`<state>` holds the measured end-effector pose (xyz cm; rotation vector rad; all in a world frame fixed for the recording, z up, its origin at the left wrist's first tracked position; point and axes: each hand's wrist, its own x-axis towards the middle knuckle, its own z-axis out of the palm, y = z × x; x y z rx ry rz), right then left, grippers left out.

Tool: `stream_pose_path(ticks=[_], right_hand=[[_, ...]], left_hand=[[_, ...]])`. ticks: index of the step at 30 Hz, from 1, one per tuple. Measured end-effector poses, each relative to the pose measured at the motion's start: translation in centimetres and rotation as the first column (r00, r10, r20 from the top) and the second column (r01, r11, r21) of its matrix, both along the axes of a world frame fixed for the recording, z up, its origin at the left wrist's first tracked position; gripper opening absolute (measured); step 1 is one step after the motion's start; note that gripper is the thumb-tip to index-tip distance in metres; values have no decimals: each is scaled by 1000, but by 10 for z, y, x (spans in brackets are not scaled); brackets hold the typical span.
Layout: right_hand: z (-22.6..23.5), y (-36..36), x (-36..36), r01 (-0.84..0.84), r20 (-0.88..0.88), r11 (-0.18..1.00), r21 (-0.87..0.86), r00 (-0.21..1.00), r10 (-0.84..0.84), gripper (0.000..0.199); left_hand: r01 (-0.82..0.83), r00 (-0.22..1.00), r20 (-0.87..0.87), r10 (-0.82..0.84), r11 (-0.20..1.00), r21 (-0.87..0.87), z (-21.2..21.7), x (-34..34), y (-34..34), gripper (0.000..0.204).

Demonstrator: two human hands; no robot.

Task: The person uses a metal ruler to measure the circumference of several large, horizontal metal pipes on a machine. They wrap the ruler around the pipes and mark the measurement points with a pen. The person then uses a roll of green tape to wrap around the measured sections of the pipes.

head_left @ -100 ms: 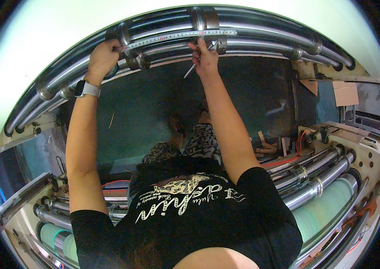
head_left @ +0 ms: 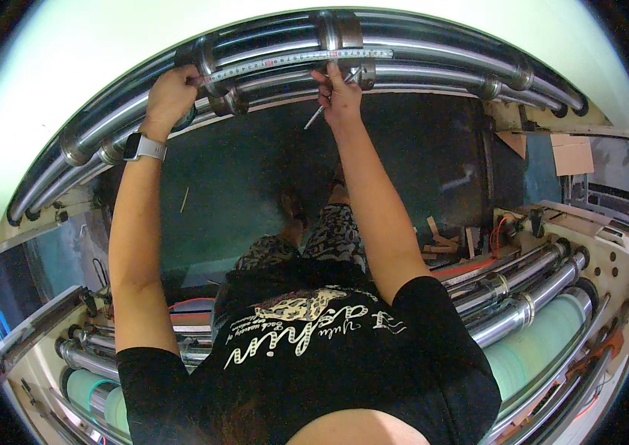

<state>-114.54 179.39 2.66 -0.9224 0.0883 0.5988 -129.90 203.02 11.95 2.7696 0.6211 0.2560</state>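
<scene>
Left hand [head_left: 171, 96] pinching tape measure [head_left: 296, 58]; right hand [head_left: 342, 100] gripping pen-like stick [head_left: 314, 118]. Tape could skid on smooth rollers [head_left: 266, 50] if pinch loosens.

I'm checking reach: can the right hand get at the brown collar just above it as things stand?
Probably yes: the right hand is just below the brown collar, whose upper part looks uncovered; only the tape measure crosses its lower part.

No visible chg vs. a moment ago (at least none discernible).
</scene>
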Motion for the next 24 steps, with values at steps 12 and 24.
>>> stream_pose_path(ticks=[12, 24], right_hand=[[28, -52, 51, 413, 333, 908, -72, 868, -368, 20], [25, -18, 30, 405, 713, 874, -269, 693, -102, 11]], left_hand=[[-33, 997, -68, 32, 999, -21, 10, -3, -8, 17], [319, 944, 217, -247, 851, -418, 4, -36, 27, 12]])
